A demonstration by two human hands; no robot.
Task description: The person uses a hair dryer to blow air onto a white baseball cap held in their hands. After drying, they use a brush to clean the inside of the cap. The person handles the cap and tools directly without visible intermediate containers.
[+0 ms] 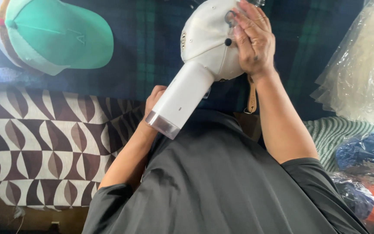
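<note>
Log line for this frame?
left hand: grips white handheld device | right hand: steadies white fabric cap | green cap: aside

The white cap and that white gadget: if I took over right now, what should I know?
Right hand: flat on the white cap, holding it up.
Left hand: grips the white handheld device, whose top end meets the cap.
Nearby: a teal cap on the dark plaid cloth, clear bags at the side.
How far the work on the cap has got cannot be told.

A dark green-and-navy plaid cloth covers the surface ahead. Toward its left edge lies a brown-and-cream leaf-patterned fabric; toward its right edge, a green striped textile. Soft daylight.
</note>
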